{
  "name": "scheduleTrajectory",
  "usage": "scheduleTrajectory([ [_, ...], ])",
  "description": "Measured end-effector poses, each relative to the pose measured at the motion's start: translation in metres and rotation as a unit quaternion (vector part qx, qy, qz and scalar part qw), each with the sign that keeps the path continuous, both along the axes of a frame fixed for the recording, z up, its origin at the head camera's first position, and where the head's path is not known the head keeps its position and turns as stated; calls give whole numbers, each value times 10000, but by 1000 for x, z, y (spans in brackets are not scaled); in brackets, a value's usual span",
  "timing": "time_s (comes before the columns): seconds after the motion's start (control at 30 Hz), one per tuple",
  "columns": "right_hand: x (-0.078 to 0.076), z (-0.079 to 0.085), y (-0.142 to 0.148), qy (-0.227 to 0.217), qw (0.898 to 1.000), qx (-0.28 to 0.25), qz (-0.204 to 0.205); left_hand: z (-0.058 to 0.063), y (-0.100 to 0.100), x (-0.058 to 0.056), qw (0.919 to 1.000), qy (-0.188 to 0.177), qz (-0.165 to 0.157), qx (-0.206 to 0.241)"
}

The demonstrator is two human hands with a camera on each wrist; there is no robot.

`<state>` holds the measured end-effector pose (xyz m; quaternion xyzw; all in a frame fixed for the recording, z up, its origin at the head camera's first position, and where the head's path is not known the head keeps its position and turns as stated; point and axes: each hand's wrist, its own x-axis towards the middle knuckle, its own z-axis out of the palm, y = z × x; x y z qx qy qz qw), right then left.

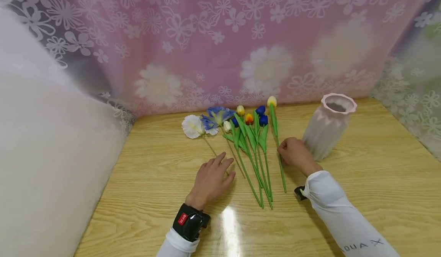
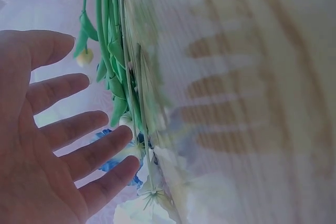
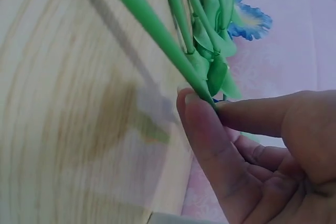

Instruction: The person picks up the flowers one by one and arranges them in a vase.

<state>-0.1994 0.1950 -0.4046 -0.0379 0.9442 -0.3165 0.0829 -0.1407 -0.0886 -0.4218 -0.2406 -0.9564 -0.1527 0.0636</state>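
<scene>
My right hand (image 1: 297, 154) pinches the green stem of a yellow-and-white tulip (image 1: 272, 102) between thumb and forefinger. In the right wrist view that stem (image 3: 152, 27) stands slightly off the wood, its shadow beside it. My left hand (image 1: 211, 178), fingers spread and straight, hovers by the lower stems of the other flowers and holds nothing. Those are a bunch of artificial tulips (image 1: 249, 119) in blue, orange, yellow and white, with a blue ruffled flower (image 1: 218, 116) and a white one (image 1: 192, 126) at its left.
A pale pink ribbed vase (image 1: 325, 130) with a scalloped rim stands upright just right of my right hand. The wooden table (image 1: 144, 196) runs back to a pink floral cloth (image 1: 206, 58). A white surface (image 1: 51, 153) borders the left side.
</scene>
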Motion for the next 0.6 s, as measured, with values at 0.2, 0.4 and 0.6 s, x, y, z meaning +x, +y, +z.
scheduleTrajectory([
  [0.2, 3, 4, 0, 259, 9995, -186, -35, 0, 0, 1, 10000, 19, -13, 12],
  [0.4, 6, 12, -1, 448, 9983, -326, -169, 1, 0, 1, 10000, 7, -27, 0],
  [0.6, 9, 18, -2, 497, 9976, -415, -261, 4, -1, -1, 10000, 62, 35, 65],
])
